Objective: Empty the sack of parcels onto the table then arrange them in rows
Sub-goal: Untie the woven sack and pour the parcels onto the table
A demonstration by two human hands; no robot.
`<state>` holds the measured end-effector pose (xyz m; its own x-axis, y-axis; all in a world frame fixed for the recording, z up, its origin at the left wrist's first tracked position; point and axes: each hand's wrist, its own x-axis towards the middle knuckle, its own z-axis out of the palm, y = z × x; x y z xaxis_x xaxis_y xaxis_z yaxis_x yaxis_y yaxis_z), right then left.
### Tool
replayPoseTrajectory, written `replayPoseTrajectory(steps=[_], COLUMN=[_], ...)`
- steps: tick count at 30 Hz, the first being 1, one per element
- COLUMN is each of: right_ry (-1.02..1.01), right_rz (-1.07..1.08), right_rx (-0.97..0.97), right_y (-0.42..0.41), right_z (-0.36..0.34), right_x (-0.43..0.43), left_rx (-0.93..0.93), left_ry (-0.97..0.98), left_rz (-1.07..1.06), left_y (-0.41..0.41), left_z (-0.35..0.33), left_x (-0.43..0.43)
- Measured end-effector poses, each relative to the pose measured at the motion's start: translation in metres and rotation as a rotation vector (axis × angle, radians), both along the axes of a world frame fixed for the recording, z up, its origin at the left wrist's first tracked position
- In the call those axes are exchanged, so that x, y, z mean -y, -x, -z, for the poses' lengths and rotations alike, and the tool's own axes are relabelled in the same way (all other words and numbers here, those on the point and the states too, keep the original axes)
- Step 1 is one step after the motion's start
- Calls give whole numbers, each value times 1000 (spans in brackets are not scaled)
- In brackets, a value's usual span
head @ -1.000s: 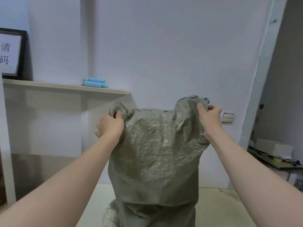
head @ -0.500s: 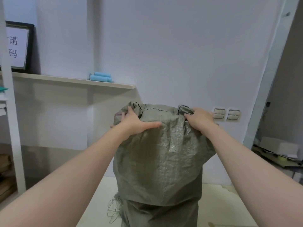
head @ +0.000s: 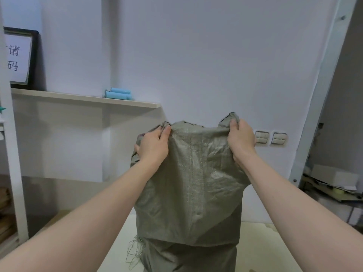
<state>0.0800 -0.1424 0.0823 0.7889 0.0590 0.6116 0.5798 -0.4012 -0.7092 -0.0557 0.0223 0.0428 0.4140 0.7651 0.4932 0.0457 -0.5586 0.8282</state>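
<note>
Both top corners of the crinkled grey-green woven sack are bunched in curled fingers of left hand and right hand; frayed threads are seen below.

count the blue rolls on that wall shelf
2. One pale blue cylindrical roll lies at the front of the long beige wall shelf. The other pale blue roll lies just behind it, nearer the wall. Another could be hidden behind them.

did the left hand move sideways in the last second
Yes. The left hand, gripping the sack, shifted right: it was well left of the wall shelf's free end and now sits almost directly below that end.
</note>
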Motion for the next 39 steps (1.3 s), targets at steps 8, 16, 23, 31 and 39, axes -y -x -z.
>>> replayPoseTrajectory(steps=[8, 16, 23, 31, 39], right_ry=[-350, 272, 680, 959, 428], right_rz=[-303, -141, -145, -180, -15], right_rx=[224, -117, 32, 104, 226], right_y=[-3, 11, 15, 24, 34], right_z=[-63, -30, -14, -14, 5], right_x=[4, 7, 4, 12, 2], left_rx=[461, 17, -158, -250, 58], left_ry=[-114, -82, -196, -59, -52], left_rz=[149, -86, 33, 222, 211], left_y=[-12, -13, -7, -7, -7], left_z=[-75, -32, -32, -20, -24], left_x=[5, -12, 1, -12, 9])
